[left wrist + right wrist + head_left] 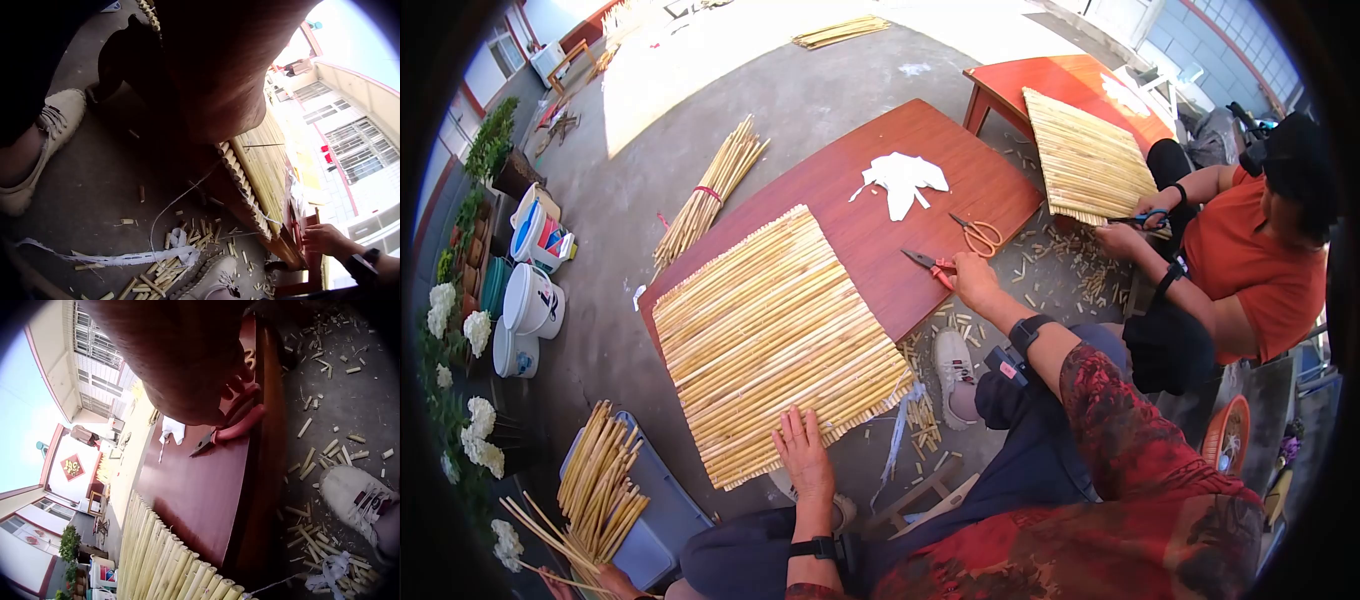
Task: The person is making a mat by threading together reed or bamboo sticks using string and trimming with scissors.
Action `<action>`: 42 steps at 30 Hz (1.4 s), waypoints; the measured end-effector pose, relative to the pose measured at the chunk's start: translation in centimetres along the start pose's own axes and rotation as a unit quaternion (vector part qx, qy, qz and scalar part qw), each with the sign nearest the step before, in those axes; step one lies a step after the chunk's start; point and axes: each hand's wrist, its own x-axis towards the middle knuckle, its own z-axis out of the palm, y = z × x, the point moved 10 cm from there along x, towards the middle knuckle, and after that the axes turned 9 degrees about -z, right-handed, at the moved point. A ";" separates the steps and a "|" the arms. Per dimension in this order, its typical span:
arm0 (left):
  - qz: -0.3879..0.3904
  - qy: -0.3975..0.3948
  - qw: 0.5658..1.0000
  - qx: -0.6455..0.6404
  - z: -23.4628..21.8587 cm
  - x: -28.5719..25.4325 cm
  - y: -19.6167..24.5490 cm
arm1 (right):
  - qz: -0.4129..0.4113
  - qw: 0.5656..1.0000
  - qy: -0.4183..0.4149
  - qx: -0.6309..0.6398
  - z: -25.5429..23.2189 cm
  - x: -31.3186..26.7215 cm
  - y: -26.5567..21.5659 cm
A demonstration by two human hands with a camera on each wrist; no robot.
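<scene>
A mat of tied reed sticks [770, 340] lies partly on the red-brown table [840, 190] and juts past its near edge. My left hand [805, 460] rests with fingers extended on the mat's near edge. At the table's right edge, my right hand [977, 283] holds a pair of red-handled pliers [930, 265] by the handles, fingers curled at them. The pliers' dark jaws lie low over the tabletop in the right wrist view. Orange-handled scissors [978, 235] lie just beyond that hand. A loose thread [156, 219] hangs from the mat's edge.
Crumpled white paper [903, 183] lies on the table. At right, a person in orange [1250, 260] works on another reed mat [1090, 155] with scissors. Cut reed ends [1090, 270] litter the floor. A blue bin [655, 510], reed bundles [710, 190] and buckets [533, 300] stand at left.
</scene>
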 end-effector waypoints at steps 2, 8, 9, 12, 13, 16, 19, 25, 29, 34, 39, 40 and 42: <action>-0.001 0.007 1.000 0.000 0.1 0.0 -0.1 | -0.020 0.999 0.029 -0.027 0.1 0.0 -0.2; -0.004 0.012 1.000 0.005 0.7 -0.6 -0.4 | -0.031 0.997 -0.024 -0.066 2.1 0.9 0.1; -0.015 0.006 1.000 0.011 1.0 -0.7 -0.7 | -0.006 0.998 -0.023 -0.061 2.3 0.7 0.6; -0.020 -0.012 1.000 0.015 0.9 -0.5 -0.4 | -0.039 0.998 0.045 -0.005 3.6 1.4 1.5; -0.024 -0.018 0.999 0.021 0.6 -0.6 -0.4 | -0.035 0.997 0.003 0.072 6.0 2.8 3.5; -0.068 -0.074 0.994 -0.036 -0.7 -1.2 -0.8 | -0.039 0.977 -0.010 0.208 6.5 3.1 2.7; -0.146 -0.069 0.985 -0.056 -2.5 -2.1 -2.3 | -0.039 0.942 0.004 0.332 3.0 0.9 -0.4; -0.241 -0.299 0.740 -0.552 -0.1 -5.8 0.6 | -0.060 0.906 -0.179 0.380 1.4 -12.5 -10.7; -0.259 -0.377 0.648 -0.609 1.1 -8.1 4.6 | -0.076 0.907 -0.212 0.357 5.9 -18.0 -11.3; -0.288 -0.393 0.490 -0.723 3.5 -8.5 7.0 | -0.098 0.917 -0.211 0.325 7.7 -19.9 -11.8; -0.275 -0.379 0.446 -0.763 5.0 -7.7 7.4 | -0.112 0.914 -0.198 0.335 8.8 -19.8 -12.9; -0.274 -0.376 0.437 -0.770 5.2 -7.5 7.3 | -0.110 0.910 -0.201 0.345 9.0 -19.8 -13.1; -0.275 -0.370 0.440 -0.771 6.0 -7.3 7.0 | -0.099 0.905 -0.209 0.358 9.8 -19.8 -13.3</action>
